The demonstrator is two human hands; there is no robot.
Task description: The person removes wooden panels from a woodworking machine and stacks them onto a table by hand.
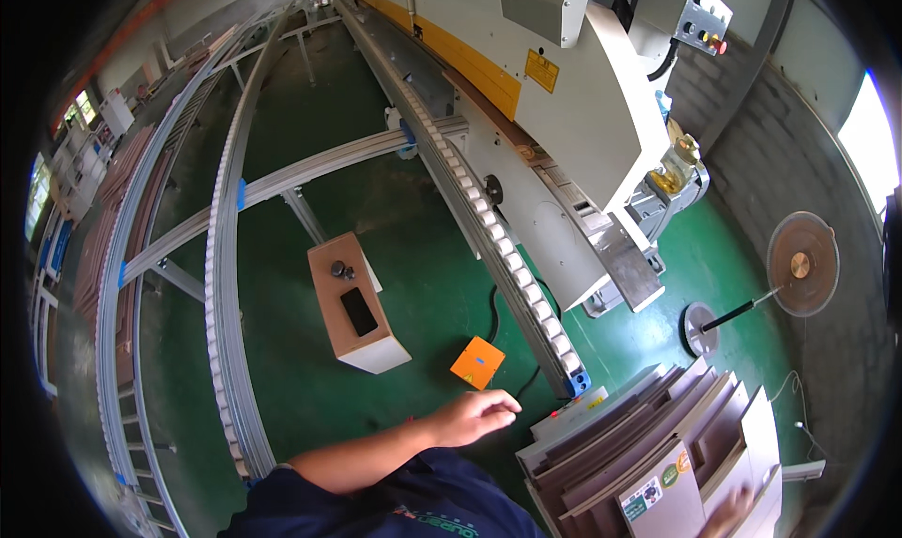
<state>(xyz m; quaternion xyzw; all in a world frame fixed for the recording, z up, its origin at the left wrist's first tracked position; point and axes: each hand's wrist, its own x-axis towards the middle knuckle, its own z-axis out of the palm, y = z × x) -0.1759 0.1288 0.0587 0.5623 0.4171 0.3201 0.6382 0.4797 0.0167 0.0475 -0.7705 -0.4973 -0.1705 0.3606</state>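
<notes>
My left hand [474, 418] is held out in front of my body, empty, with its fingers loosely stretched to the right. Beyond it on the green floor lies an orange box-like foot pedal [477, 362] with a black cable. At the lower right my right hand [729, 514] is blurred, over or against the front of a stack of upright brown boards [648, 416]. Whether it grips a board cannot be made out. One of the front boards [662, 496] carries a green-and-white label and a round sticker.
Roller rails [512, 256] run lengthwise, joined by an aluminium crossbar [329, 157]. A small wooden stand [352, 298] holds a black phone [359, 311] and small metal parts. The large white machine [583, 115] fills the upper right. A pedestal fan [799, 264] stands by the wall.
</notes>
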